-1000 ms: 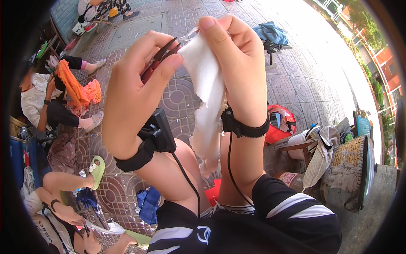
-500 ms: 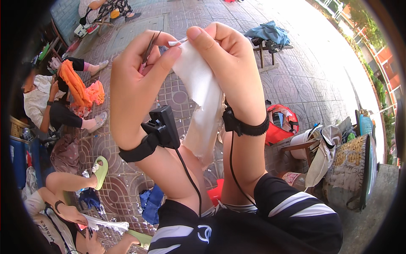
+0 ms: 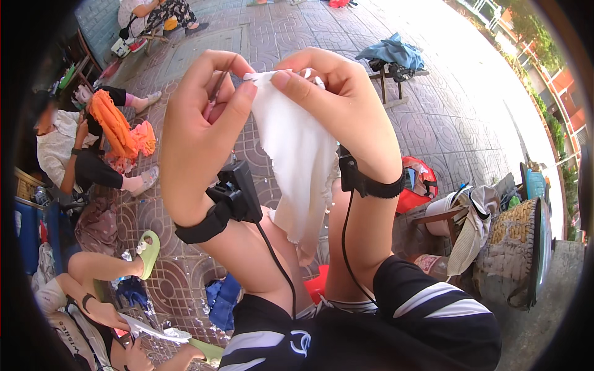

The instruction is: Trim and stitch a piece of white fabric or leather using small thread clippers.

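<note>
The left hand (image 3: 201, 133) pinches a thin stick (image 3: 218, 86) tight. The right hand (image 3: 337, 105) pinches the white cloth (image 3: 297, 154) at twelve o'clock. A loose pinch could drop the cloth.

A cloth (image 3: 297, 148) hangs between the left hand (image 3: 198, 130) and the right hand (image 3: 337, 105), pinched at its top edge by both, above the paved ground (image 3: 445, 117). A seated person (image 3: 68, 154) is to the left, a small stool (image 3: 393, 62) lies behind the hands, and a woven basket (image 3: 516, 247) stands at the right.
</note>
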Demonstrator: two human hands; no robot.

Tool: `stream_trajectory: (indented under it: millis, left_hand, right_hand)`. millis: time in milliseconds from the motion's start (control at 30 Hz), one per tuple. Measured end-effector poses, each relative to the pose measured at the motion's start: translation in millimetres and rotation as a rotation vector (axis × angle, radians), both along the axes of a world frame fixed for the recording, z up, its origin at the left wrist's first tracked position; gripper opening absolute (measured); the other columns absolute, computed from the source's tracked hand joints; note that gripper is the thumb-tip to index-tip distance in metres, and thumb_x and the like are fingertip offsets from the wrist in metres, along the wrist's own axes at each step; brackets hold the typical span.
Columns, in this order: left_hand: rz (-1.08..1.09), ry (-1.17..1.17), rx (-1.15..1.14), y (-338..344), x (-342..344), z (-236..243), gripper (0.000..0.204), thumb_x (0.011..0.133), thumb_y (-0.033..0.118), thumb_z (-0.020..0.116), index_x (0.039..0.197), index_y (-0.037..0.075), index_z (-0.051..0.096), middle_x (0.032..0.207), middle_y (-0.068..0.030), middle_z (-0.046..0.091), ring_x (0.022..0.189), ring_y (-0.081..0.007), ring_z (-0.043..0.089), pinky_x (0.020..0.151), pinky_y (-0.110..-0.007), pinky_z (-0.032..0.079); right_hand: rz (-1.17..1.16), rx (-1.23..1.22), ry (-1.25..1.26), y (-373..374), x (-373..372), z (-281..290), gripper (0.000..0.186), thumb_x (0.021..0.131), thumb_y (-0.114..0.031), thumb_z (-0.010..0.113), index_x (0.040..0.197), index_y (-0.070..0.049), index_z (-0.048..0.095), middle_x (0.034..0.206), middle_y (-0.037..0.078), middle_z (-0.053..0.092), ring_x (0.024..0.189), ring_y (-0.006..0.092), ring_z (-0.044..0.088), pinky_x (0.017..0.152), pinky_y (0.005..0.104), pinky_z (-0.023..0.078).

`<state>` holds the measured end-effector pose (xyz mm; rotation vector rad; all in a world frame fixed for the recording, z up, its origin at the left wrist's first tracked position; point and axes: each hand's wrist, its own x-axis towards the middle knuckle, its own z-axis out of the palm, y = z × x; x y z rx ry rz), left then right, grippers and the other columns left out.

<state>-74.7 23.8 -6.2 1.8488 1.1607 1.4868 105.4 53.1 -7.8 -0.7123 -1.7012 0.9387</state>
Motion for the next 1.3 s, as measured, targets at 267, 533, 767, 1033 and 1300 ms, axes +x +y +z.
stream_trajectory:
  millis: [267,533,767,1033,1300]
  left_hand:
    - [-0.137,-0.107,-0.132,-4,12,-5,0.028,0.099,0.024,0.05,0.119,0.004,0.046,0.089,0.001,0.053,0.074,-0.0034,0.041,0.064,-0.019,0.033]
    - [-0.129,0.003,-0.127,-16,11,1,0.023,0.1,0.023,0.051,0.109,0.002,0.047,0.08,0.0,0.056,0.067,-0.0054,0.041,0.061,-0.022,0.035]
    - [-0.199,-0.031,-0.141,-18,9,-1,0.023,0.099,0.022,0.054,0.107,0.001,0.046,0.08,-0.0024,0.057,0.071,-0.0071,0.046,0.064,-0.024,0.038]
    - [-0.237,-0.097,-0.185,-17,10,-2,0.023,0.098,0.021,0.055,0.107,0.002,0.045,0.084,-0.0039,0.059,0.074,-0.0073,0.047,0.066,-0.023,0.039]
    - [-0.281,-0.125,-0.184,-20,9,2,0.024,0.098,0.021,0.056,0.107,0.001,0.045,0.086,-0.0045,0.061,0.076,-0.0068,0.048,0.068,-0.022,0.04]
  right_hand:
    - [-0.035,-0.134,0.096,0,8,1,0.02,0.089,-0.02,0.068,0.093,-0.001,0.069,0.071,-0.002,0.062,0.063,0.0015,0.054,0.053,0.0198,0.041]
    - [-0.097,-0.089,0.104,3,13,0,0.022,0.088,-0.02,0.069,0.093,0.001,0.07,0.073,0.0,0.064,0.064,0.0029,0.057,0.054,0.02,0.042]
    - [-0.091,-0.101,0.086,0,12,2,0.023,0.086,-0.021,0.072,0.091,0.002,0.07,0.076,0.0,0.065,0.069,0.0031,0.057,0.058,0.0213,0.044]
    - [-0.046,-0.052,0.07,0,12,2,0.018,0.084,-0.02,0.073,0.09,-0.004,0.072,0.074,0.0,0.066,0.064,0.003,0.054,0.056,0.0201,0.041]
    - [-0.032,-0.013,0.018,-3,13,5,0.013,0.082,-0.016,0.074,0.088,-0.005,0.073,0.071,-0.002,0.065,0.064,0.002,0.052,0.055,0.0203,0.039]
